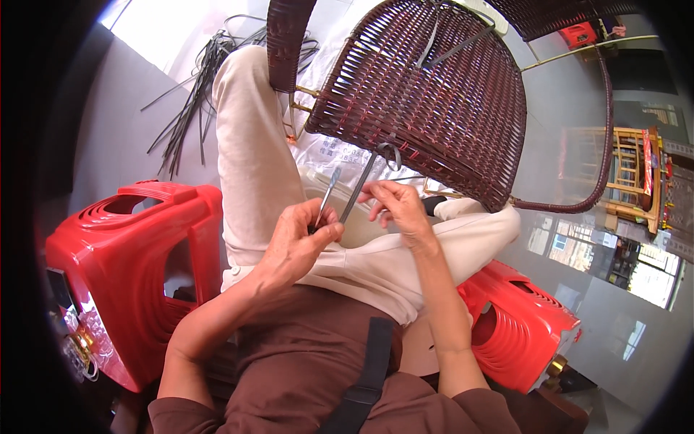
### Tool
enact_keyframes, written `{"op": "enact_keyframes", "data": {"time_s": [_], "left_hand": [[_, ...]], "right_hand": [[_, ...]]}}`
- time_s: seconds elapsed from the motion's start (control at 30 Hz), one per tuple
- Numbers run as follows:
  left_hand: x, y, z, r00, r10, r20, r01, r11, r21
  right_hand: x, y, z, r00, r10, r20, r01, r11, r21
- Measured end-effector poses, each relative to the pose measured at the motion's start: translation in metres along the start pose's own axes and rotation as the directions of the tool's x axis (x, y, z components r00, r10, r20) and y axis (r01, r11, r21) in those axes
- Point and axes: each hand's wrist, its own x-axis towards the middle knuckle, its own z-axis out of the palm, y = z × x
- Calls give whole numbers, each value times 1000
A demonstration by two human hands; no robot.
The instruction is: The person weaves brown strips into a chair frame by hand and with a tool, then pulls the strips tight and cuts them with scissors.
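My left hand [300,235] is closed around a slim metal tool that looks like a flat-bladed screwdriver [330,189], its shiny tip pointing up and away. A dark flat strip [360,184] hangs from the front edge of a woven dark-brown chair seat [434,94] and runs down beside my left fingers. Close to the strip's right side is my right hand [401,210], its fingers loosely bent and apart; whether a fingertip touches the strip is unclear. A small loop of strip [391,155] curls at the seat edge. More loose strip [452,50] lies across the weave.
Dark strips [195,94] lie in a loose bundle on the floor at the far left. Red plastic stools stand at my left [130,253] and right [517,322]. A curved wrapped chair arm [606,145] reaches out on the right, before a wooden rack [636,173].
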Motion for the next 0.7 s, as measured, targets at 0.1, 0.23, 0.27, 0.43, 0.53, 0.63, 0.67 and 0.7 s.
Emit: {"op": "enact_keyframes", "data": {"time_s": [0.1,0.23,0.27,0.43,0.53,0.63,0.67,0.7], "left_hand": [[-17,1,-2,994,-28,102,10,984,181],[-51,-3,-12,970,-19,242,-70,934,351],[-57,0,-16,969,-22,245,-69,931,358],[-64,28,-30,947,-147,285,-18,862,506],[-58,33,-32,909,-133,395,-126,816,564],[-56,35,-32,837,-144,528,-188,830,525],[-55,36,-30,784,-177,595,-168,862,478],[-53,35,-30,782,-177,597,-169,863,477]], "right_hand": [[4,5,25,999,24,48,-45,856,515],[10,2,33,994,88,67,-110,744,659],[11,3,34,994,78,73,-107,729,676],[15,7,34,995,97,4,-73,713,697],[11,14,35,993,107,-45,-58,792,607],[-10,11,35,993,111,-32,-76,837,542],[-16,11,37,991,129,-37,-87,831,549],[-16,13,37,991,130,-41,-87,831,549]]}}
